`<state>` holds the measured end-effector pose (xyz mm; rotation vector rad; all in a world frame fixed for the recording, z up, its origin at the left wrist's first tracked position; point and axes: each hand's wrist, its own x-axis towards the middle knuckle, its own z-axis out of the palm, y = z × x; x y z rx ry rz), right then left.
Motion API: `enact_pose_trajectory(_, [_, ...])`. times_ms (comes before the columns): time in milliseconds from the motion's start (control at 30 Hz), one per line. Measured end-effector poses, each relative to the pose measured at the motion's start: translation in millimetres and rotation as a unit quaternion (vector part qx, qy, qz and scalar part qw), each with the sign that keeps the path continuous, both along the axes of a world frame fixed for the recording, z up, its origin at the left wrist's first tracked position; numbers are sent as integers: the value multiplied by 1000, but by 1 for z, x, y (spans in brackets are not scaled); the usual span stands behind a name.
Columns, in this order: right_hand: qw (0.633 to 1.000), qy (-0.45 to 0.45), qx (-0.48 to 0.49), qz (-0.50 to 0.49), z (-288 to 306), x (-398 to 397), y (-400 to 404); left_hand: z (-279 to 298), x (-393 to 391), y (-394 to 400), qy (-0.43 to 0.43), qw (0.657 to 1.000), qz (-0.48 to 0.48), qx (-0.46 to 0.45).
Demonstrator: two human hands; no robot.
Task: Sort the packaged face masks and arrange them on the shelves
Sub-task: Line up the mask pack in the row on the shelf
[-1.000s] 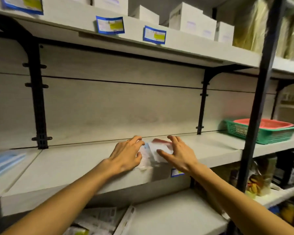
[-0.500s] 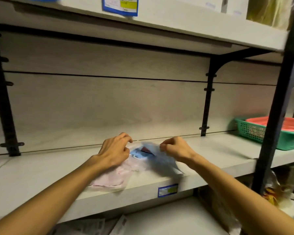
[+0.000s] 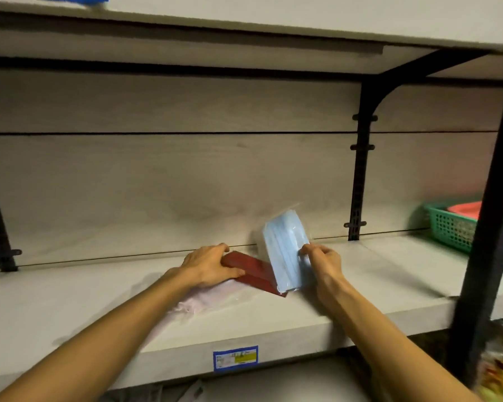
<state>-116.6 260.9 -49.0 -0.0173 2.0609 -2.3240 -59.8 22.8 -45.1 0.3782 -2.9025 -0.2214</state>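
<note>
Pinching the right edge of a blue mask pack point(image 3: 285, 250), the right hand point(image 3: 321, 261) has fingers and thumb curled on the clear wrapper, pack tilted up on its lower end, top leaning toward the back panel point(image 3: 186, 175). Left hand point(image 3: 208, 266) lies on a red mask pack point(image 3: 254, 272), fingers bent over its far edge, thumb along the near side, gripping it flat on the shelf point(image 3: 375, 274). Blue pack overlaps the red pack's right end, touching. Pale pink pack point(image 3: 204, 298) lies flat just under the left wrist and forearm, partly covered, near the shelf's front. Blue-bordered price label point(image 3: 235, 358) on the shelf's front edge, below the packs. Green basket point(image 3: 453, 227) with a red lid far right on the same shelf, well apart from the hands, behind a black upright post point(image 3: 488, 198). Black bracket point(image 3: 360, 169) on the back panel right of the blue pack
</note>
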Motion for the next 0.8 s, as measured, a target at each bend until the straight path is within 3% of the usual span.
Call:
enact_pose_trajectory(100, [999, -15, -27, 15, -5, -4, 4, 0, -3, -4, 54, 996, 27, 66])
enact_pose_trajectory(233, [998, 7, -50, 24, -3, -4, 3, 3, 7, -9, 143, 985, 67, 66])
enact_pose_trajectory(300, [996, 34, -71, 31, 0, -1, 3, 5, 15, -14, 190, 971, 75, 127])
enact_pose_trajectory(367, [995, 49, -80, 47, 3, 2, 3, 10, 25, -20, 239, 938, 68, 241])
enact_pose_trajectory(500, [990, 52, -93, 97, 11, 21, -5, 31, 60, -36, 299, 839, 54, 451])
enact_pose_trajectory(800, [968, 90, -121, 201, 23, 129, -96, 48, 213, -70, 320, 786, 72, 524])
